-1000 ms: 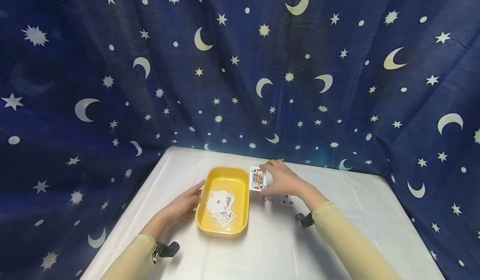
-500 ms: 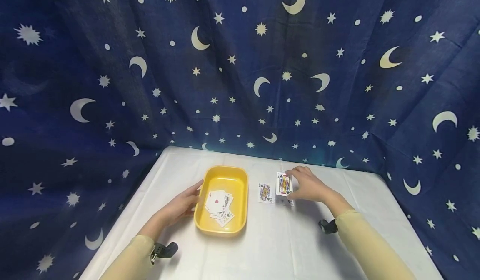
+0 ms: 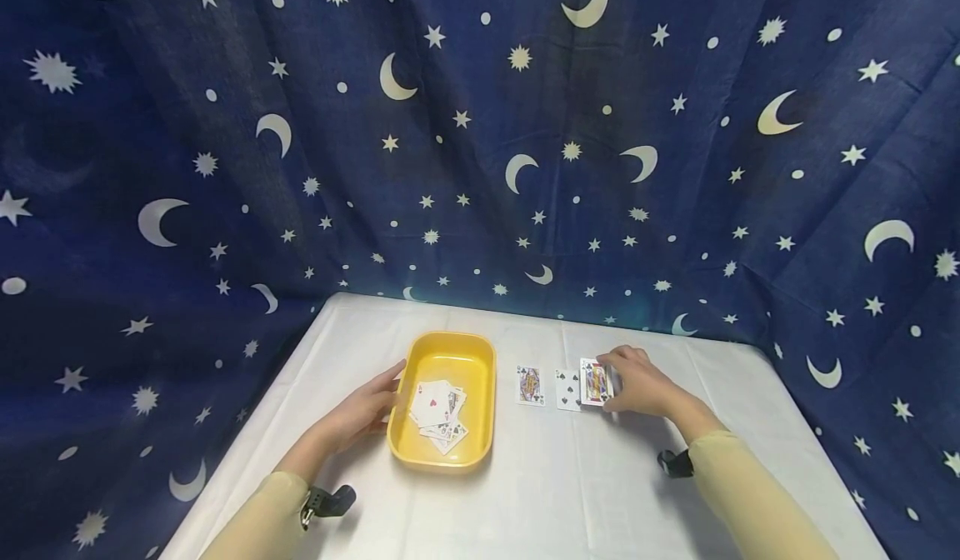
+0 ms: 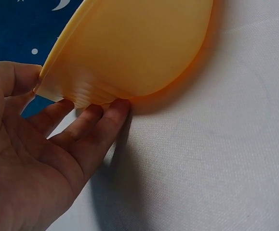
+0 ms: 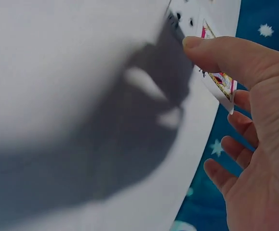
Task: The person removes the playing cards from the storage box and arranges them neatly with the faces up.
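Note:
In the head view, my right hand [image 3: 641, 385] pinches a face playing card [image 3: 595, 382], a club, between thumb and fingers. The card is low over the table, at the right of a spade number card [image 3: 567, 389]. A queen of clubs [image 3: 529, 386] lies further left. The right wrist view shows the thumb on the held card [image 5: 222, 84], other fingers spread apart below. My left hand [image 3: 363, 414] holds the near left side of a yellow plastic tray [image 3: 489, 443]; in the left wrist view, fingertips meet its wall [image 4: 134, 53].
Inside the tray is a loose pile of cards [image 3: 435, 406] with an ace of hearts on top. A white cloth covers the table [image 3: 540, 493]. Behind it hangs a dark blue curtain [image 3: 450, 168] with moons and stars.
My right hand has carried the club card rightward from beside the tray, past the queen and the spade card, and lowered it. The left hand and the tray stay put.

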Available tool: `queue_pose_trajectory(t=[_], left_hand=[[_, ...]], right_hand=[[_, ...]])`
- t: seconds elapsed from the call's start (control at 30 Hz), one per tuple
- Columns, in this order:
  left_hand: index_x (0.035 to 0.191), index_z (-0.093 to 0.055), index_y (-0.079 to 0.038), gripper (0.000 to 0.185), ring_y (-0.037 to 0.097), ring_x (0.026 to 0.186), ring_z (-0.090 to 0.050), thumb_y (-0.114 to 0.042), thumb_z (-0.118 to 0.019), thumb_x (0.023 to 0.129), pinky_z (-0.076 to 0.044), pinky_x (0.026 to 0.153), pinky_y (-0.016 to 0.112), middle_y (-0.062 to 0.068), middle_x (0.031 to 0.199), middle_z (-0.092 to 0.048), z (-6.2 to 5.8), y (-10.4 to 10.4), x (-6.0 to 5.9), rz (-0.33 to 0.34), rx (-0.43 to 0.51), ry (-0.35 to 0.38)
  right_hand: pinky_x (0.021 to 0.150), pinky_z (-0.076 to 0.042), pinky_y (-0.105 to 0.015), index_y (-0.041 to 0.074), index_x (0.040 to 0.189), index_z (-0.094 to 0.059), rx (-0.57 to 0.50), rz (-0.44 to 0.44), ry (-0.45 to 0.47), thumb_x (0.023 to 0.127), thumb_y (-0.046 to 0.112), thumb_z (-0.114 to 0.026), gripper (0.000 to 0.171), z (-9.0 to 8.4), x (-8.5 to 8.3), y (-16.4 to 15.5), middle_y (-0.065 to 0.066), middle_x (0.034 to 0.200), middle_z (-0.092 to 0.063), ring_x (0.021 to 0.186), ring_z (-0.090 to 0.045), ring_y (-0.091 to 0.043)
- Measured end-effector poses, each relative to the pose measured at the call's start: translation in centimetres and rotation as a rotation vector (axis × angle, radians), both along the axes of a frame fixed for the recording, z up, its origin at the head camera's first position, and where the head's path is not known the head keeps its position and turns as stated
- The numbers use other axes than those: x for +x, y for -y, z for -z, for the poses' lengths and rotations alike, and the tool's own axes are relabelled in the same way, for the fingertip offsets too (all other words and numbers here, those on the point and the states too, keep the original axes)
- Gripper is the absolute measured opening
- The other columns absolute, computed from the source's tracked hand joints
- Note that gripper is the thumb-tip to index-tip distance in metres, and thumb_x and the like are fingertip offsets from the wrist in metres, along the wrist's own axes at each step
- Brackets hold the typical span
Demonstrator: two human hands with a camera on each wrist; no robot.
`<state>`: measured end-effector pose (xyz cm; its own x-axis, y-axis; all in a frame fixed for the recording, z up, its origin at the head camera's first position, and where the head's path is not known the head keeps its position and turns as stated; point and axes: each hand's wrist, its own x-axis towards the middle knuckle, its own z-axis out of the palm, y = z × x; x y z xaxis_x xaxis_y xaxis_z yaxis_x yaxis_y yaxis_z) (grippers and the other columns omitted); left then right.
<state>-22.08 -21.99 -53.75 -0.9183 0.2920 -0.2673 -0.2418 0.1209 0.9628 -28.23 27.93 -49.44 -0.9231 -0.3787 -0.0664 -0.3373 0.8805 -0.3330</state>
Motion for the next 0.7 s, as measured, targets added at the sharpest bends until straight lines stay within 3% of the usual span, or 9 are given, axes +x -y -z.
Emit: queue_pose_trajectory(t=[0.27, 0.7], left_hand=[[0.165, -0.023, -0.023, 0.07, 0.034, 0.127, -0.058, -0.014, -0.053, 0.102, -0.053, 0.097, 0.047, 0.02, 0.156, -0.042, 0.0, -0.1, 0.0, -0.01, -0.018, 0.002], [0.165, -0.024, -0.024, 0.07, 0.033, 0.125, -0.059, -0.015, -0.053, 0.101, -0.053, 0.097, 0.049, 0.02, 0.157, -0.042, -0.1, -0.1, 0.0, -0.017, -0.033, 0.011]], right_hand=[[0.108, -0.036, -0.064, 0.002, 0.143, -0.056, 0.017, 0.032, 0.044, 0.068, 0.03, -0.092, 0.088, 1.8, -0.2, -2.6, -0.02, 0.135, -0.051, 0.124, -0.043, -0.041], [0.107, -0.033, -0.07, 0.005, 0.143, -0.057, 0.031, 0.069, 0.197, 0.069, 0.025, -0.092, 0.084, 1.5, -0.4, -2.9, -0.022, 0.138, -0.05, 0.126, -0.041, -0.043]])
